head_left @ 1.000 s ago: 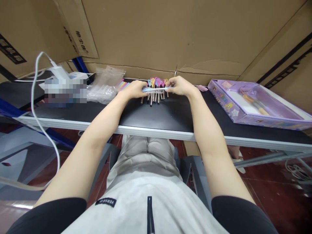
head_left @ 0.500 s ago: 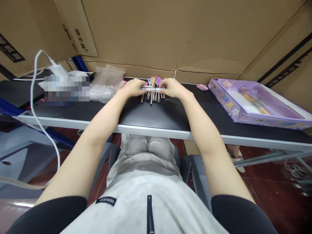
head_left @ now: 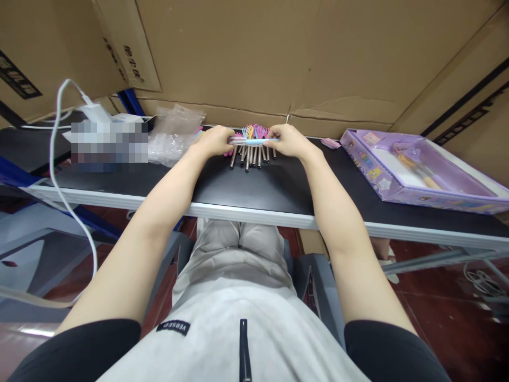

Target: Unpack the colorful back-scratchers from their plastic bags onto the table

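Observation:
Above the black tabletop point(head_left: 258, 191), my left hand point(head_left: 217, 142) pinches the clear, shiny end of a slim light-blue pen-like stick point(head_left: 256, 141). My right hand point(head_left: 288, 140) grips the blue end between thumb and fingers. The stick lies level between both hands; whether its clear part is a plastic sleeve or part of the stick I cannot tell. Just behind and below it lies a cluster of back scratchers point(head_left: 247, 159) with metal shafts toward me and pink, yellow, blue and purple claw-shaped heads. My hands partly hide the cluster's sides.
Clear plastic bags point(head_left: 170, 138) lie left of my left hand, beside a blurred-out item and a white cable point(head_left: 55, 154). A purple open box point(head_left: 374, 170) stands at right, near small pink pieces point(head_left: 330, 143). Cardboard point(head_left: 238, 58) walls the back.
My right hand has shifted slightly right, and more of the light-blue stick shows between my hands. My left hand has barely moved. The back scratchers lie as before.

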Demonstrator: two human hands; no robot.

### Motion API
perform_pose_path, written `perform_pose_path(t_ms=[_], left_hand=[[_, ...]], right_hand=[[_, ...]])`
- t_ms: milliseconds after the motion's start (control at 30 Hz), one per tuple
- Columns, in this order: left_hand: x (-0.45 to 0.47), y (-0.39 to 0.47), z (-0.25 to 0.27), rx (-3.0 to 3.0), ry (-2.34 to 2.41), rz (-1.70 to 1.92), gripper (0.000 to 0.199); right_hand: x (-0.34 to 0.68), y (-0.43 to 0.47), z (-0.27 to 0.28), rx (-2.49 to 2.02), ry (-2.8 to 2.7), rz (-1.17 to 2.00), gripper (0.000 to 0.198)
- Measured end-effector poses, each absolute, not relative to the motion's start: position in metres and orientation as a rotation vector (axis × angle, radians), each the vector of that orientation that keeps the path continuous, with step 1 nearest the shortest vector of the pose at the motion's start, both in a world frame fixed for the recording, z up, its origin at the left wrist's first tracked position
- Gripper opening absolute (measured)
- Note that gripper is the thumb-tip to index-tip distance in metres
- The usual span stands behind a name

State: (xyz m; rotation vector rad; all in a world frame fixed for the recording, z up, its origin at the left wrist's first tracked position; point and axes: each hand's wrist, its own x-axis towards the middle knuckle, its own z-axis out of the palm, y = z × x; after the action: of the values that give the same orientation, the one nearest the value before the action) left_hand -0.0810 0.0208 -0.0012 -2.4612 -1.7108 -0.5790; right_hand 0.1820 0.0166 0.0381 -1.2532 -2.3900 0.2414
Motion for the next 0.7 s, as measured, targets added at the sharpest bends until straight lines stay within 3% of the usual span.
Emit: perform_pose_path(t_ms=[500,700], left_hand=[[-0.07,0.017,-0.001,-2.429,-1.684,-0.494,0.023],[-0.069,0.015,-0.001,-2.453,-1.676,-0.518,0.024]], right_hand=[[0.176,0.014,0.035,-1.26,-2.384,0.234,0.017],[0.174,0.017,0.03,-1.221,-2.392,0.317,0.025]])
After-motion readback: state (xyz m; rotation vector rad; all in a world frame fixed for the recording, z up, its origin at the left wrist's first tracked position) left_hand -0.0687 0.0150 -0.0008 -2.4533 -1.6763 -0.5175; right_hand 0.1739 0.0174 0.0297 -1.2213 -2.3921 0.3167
